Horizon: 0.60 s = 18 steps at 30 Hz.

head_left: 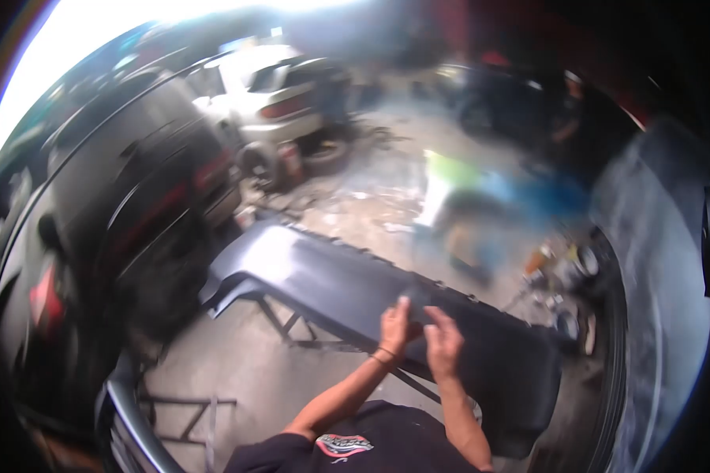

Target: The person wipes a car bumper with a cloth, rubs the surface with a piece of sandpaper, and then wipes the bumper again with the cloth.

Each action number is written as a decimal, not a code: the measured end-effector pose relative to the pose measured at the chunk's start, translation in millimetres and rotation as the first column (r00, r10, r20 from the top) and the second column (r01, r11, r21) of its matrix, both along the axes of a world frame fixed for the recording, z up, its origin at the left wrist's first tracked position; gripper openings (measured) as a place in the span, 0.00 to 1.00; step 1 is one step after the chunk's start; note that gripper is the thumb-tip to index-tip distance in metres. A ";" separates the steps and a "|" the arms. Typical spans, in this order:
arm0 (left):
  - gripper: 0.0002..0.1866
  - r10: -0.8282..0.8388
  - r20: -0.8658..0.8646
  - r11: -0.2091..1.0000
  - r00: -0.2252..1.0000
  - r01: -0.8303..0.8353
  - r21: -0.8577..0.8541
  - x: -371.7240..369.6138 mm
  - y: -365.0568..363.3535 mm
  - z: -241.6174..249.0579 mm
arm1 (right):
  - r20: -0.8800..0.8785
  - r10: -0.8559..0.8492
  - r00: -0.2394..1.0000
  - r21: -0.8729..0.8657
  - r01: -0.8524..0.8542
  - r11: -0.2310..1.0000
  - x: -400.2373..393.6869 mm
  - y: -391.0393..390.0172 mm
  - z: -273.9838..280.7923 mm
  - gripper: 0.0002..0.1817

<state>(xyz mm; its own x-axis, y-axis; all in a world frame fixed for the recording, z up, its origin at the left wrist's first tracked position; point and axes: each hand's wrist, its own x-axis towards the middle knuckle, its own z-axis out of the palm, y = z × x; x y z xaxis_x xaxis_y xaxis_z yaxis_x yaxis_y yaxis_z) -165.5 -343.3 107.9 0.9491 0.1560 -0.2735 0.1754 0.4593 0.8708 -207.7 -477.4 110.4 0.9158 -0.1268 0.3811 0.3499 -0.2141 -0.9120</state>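
A long dark grey car panel (331, 276) lies on a metal stand (280, 319) in front of me. Above its right half are both my hands, close together. My left hand (396, 325) is nearest the panel's middle, its fingers partly raised; whether it holds anything is blurred. Just to the right, my right hand (443, 339) has its fingers apart and bent toward the left hand, with nothing visible in them. A small dark shape between the hands is too blurred to make out.
Dark vehicles (118, 165) fill the left side. A white car (272, 94) and loose tyres (260, 164) are at the back. A person (569, 110) stands at the back right. Cans and bottles (564, 272) sit on the right, beside a translucent sheet (659, 236).
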 end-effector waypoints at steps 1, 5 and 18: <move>0.22 0.014 0.065 1.000 0.998 -0.013 -0.019 -15.0 -12.5 19.1 | -0.234 0.002 0.972 0.387 0.091 0.918 -1.2 4.0 17.1 0.28; 0.25 -0.139 0.460 0.835 0.877 -0.146 0.530 -21.2 -36.7 4.3 | -0.013 0.671 0.742 1.000 0.006 0.012 21.5 -33.3 -56.2 0.36; 0.31 -0.436 0.210 -0.079 0.875 -0.269 0.960 -30.0 -26.0 -71.0 | 0.037 -0.082 0.996 -0.761 0.081 0.644 21.7 -99.8 -36.6 0.21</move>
<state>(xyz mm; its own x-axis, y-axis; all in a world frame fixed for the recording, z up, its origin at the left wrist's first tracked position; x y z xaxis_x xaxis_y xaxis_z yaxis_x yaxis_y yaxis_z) -195.5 -369.3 36.9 0.8986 -0.1809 0.3997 -0.3200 -0.8935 0.3150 -186.0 -577.2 73.8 0.9166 0.1336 0.3768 0.2961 -0.8602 -0.4152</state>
